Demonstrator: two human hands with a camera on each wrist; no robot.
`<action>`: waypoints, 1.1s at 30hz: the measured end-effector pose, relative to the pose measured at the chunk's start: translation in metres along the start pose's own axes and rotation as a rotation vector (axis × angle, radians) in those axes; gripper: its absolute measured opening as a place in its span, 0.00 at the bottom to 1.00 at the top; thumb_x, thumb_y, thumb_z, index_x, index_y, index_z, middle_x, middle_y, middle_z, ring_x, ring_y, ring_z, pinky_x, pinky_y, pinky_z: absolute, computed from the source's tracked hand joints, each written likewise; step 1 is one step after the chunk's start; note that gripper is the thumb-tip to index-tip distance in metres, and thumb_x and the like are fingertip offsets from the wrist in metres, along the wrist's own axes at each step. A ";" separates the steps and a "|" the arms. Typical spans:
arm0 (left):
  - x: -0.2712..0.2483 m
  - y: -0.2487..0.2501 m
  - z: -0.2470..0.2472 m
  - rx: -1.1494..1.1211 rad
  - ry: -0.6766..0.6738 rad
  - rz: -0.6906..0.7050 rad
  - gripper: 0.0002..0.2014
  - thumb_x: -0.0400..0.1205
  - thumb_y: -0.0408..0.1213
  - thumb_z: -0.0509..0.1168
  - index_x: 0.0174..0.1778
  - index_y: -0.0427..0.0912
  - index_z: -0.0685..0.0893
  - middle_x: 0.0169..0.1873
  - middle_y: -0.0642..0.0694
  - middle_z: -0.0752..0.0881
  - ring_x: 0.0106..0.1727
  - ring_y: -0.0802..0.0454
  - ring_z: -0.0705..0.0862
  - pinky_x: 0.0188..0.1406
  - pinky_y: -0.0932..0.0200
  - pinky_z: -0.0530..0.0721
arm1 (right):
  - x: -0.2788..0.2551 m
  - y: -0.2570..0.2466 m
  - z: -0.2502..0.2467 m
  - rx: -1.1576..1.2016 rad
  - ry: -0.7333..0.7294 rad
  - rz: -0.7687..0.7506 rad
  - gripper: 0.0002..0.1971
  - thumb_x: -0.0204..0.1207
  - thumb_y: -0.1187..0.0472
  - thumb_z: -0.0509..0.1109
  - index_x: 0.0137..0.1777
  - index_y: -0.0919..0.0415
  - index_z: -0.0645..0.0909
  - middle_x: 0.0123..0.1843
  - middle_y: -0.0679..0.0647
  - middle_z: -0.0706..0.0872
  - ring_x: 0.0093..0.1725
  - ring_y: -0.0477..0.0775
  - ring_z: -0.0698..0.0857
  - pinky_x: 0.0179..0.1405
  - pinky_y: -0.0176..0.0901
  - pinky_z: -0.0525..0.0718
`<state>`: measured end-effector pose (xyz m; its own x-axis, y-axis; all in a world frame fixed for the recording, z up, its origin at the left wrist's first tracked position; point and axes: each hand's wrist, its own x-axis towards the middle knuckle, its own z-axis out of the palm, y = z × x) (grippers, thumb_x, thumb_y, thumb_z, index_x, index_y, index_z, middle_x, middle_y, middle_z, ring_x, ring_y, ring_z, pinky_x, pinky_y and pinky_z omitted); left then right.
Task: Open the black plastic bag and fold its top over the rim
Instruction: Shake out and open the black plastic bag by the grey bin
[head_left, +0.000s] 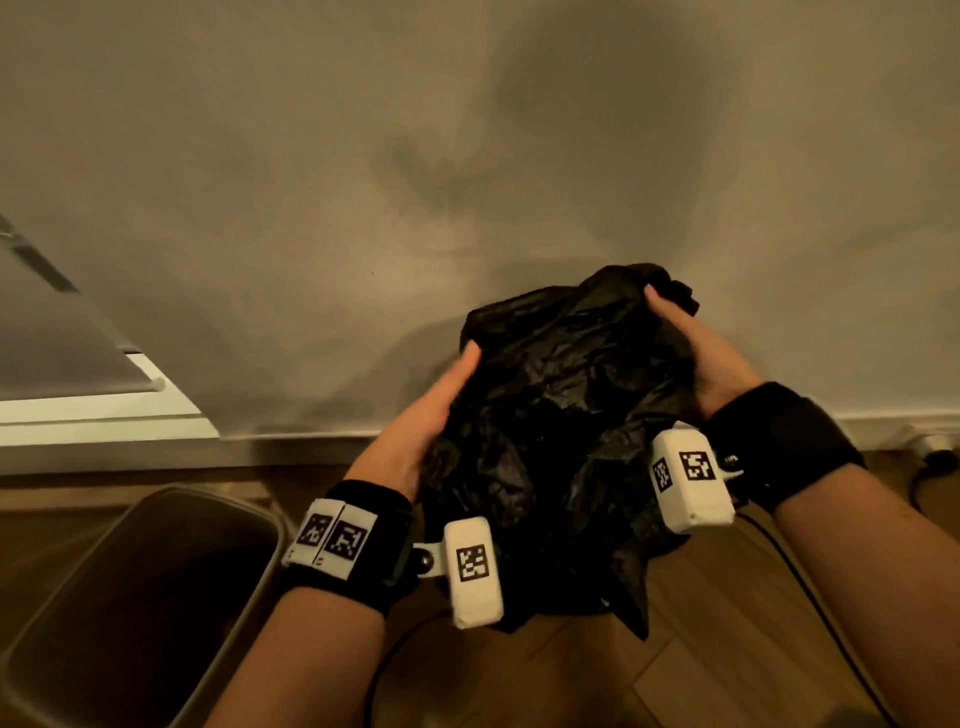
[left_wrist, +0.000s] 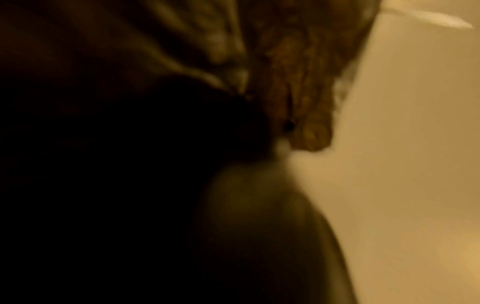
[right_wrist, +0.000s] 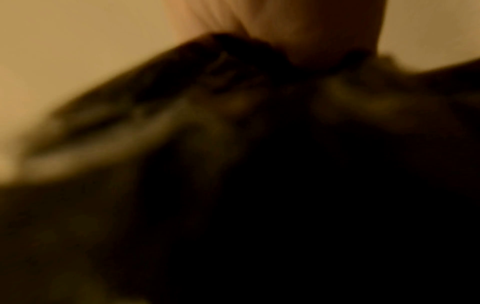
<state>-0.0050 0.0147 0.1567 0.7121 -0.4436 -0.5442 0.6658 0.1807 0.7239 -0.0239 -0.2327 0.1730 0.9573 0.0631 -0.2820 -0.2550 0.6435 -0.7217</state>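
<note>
The black bag (head_left: 561, 415) is held crumpled in the air between both hands, not yet opened. It is judged to be very light, thin and soft (and probably slippery), so its top edge should be pinched near the fingertips. The left hand (head_left: 431, 415) grips its left side, the right hand (head_left: 696, 353) its upper right. A bin (head_left: 156, 597) stands below, left of the left hand.
</note>
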 end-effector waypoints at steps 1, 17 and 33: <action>-0.004 -0.004 -0.001 0.123 -0.004 -0.025 0.24 0.75 0.51 0.72 0.63 0.42 0.87 0.57 0.40 0.90 0.58 0.44 0.89 0.57 0.50 0.85 | 0.000 0.000 0.001 -0.040 -0.021 0.003 0.14 0.76 0.53 0.69 0.54 0.60 0.89 0.54 0.58 0.92 0.53 0.54 0.91 0.49 0.47 0.90; 0.008 0.006 0.010 0.123 0.281 0.118 0.18 0.83 0.41 0.67 0.66 0.36 0.82 0.48 0.40 0.90 0.46 0.44 0.89 0.39 0.54 0.88 | 0.024 0.038 0.034 -0.491 0.134 0.104 0.18 0.77 0.67 0.71 0.67 0.65 0.79 0.61 0.63 0.87 0.49 0.62 0.89 0.49 0.56 0.89; 0.013 -0.011 0.017 0.882 0.325 0.516 0.20 0.72 0.55 0.75 0.57 0.50 0.86 0.51 0.45 0.91 0.55 0.48 0.89 0.54 0.46 0.88 | 0.017 0.021 0.027 -0.791 -0.036 -0.072 0.34 0.65 0.58 0.82 0.71 0.57 0.74 0.63 0.50 0.86 0.59 0.50 0.87 0.52 0.40 0.88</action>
<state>-0.0070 -0.0081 0.1485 0.9733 -0.2163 -0.0775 -0.0359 -0.4765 0.8784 -0.0090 -0.1974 0.1704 0.9755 0.0752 -0.2069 -0.2004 -0.0850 -0.9760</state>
